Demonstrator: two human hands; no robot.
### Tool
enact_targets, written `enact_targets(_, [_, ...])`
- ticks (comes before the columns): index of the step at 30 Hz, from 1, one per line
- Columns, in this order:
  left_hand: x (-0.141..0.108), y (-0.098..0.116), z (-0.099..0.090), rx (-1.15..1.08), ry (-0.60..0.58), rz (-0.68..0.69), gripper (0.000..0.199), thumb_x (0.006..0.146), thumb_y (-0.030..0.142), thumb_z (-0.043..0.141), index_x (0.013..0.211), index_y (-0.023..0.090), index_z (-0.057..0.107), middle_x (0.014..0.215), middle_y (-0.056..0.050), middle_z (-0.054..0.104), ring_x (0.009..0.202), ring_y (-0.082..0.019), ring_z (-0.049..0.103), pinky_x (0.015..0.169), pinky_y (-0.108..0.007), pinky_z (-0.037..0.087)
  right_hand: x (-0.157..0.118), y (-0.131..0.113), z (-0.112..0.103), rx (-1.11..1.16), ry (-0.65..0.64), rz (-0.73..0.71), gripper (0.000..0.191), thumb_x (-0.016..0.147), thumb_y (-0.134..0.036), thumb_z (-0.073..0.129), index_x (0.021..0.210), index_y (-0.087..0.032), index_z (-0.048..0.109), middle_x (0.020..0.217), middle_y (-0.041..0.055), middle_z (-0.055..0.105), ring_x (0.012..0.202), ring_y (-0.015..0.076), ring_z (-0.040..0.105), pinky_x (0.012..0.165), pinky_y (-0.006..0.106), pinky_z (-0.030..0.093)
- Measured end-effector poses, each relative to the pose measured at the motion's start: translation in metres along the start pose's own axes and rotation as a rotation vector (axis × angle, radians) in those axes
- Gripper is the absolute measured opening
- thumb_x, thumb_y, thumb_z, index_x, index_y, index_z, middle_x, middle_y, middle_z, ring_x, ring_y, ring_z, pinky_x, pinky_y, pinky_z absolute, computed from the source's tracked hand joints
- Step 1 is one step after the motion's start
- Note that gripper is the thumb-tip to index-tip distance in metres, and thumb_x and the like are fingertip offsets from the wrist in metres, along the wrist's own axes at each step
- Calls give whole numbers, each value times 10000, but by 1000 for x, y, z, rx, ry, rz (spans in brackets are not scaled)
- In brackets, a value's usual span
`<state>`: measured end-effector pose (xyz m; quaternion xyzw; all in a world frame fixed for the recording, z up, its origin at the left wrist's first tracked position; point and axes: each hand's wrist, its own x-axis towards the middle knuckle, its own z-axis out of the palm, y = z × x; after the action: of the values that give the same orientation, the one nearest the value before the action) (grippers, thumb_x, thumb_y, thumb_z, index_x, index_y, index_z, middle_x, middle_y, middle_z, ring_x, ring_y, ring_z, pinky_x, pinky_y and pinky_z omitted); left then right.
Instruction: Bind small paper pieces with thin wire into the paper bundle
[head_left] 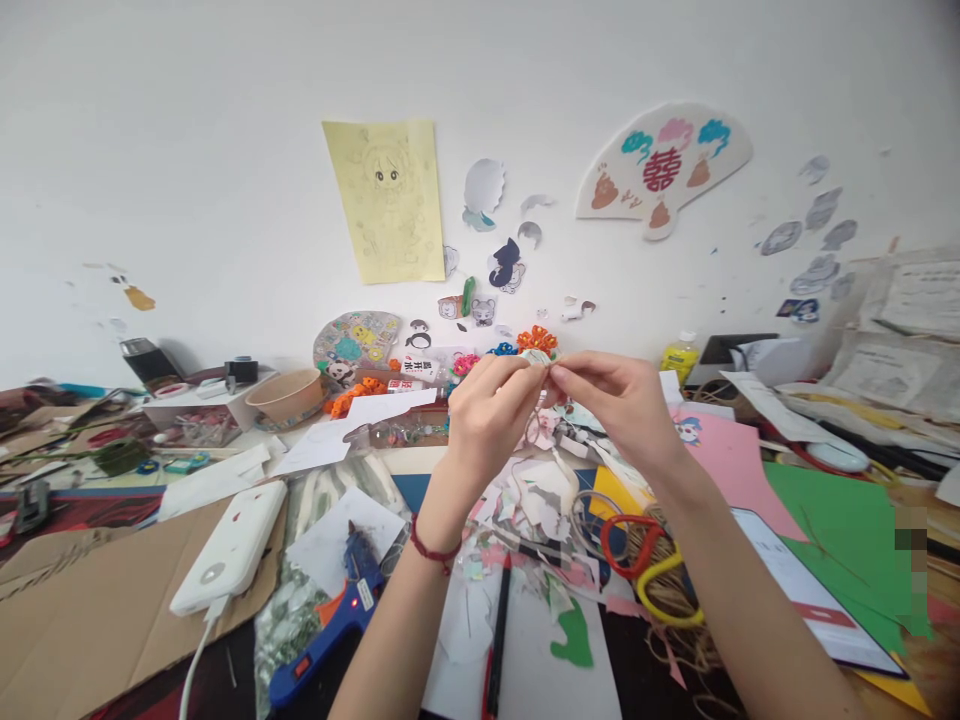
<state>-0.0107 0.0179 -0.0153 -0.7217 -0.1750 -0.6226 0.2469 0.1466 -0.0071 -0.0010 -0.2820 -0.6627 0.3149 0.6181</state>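
Observation:
My left hand [491, 405] and my right hand [619, 395] meet in front of me, raised above the cluttered table. Their fingertips pinch together at one spot. A small pale, whitish-green piece [535, 356] shows just over the left fingers, but its kind is hidden. Below the hands, a pale strand [564, 465] hangs or lies in front of paper scraps [536, 490]; whether it joins the held piece, I cannot tell. Directly behind the fingers stand an orange beaded flower [537, 340] and a pink one [463, 365].
A blue glue gun [330, 640] and a white power bank [231, 548] with cable lie left. Scissors with red and yellow handles [664, 580], twine [649, 550] and a phone [817, 600] are right. A pencil [499, 630] lies in front. A beige bowl [283, 395] stands behind.

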Motion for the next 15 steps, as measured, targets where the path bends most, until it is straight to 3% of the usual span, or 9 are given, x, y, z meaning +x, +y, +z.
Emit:
enact_targets(6, [2,-3,-5,-4,-81,56,90,929,145,596,914,192,671,818,-39,713,738,-142,613,675,-274,493,0,2,2,-43,57,-50,138,842,-325,731,801,-194,745,728,18,709,674,151,681,655,271,590])
enact_targets(11, [8,-1,-11,-276,-98,-170,58,926,201,632,909,195,686,840,-33,734,764,-132,655,717,-271,530,0,3,3,-64,72,-67,122,847,-309,726,818,-191,742,760,22,712,691,153,683,670,274,586])
enact_targets(15, [9,1,-12,-303,-127,-290,49,920,199,643,921,187,691,839,-28,736,707,-114,631,695,-254,515,0,2,2,-80,55,-79,119,864,-297,707,825,-188,735,736,14,696,674,143,671,654,265,573])
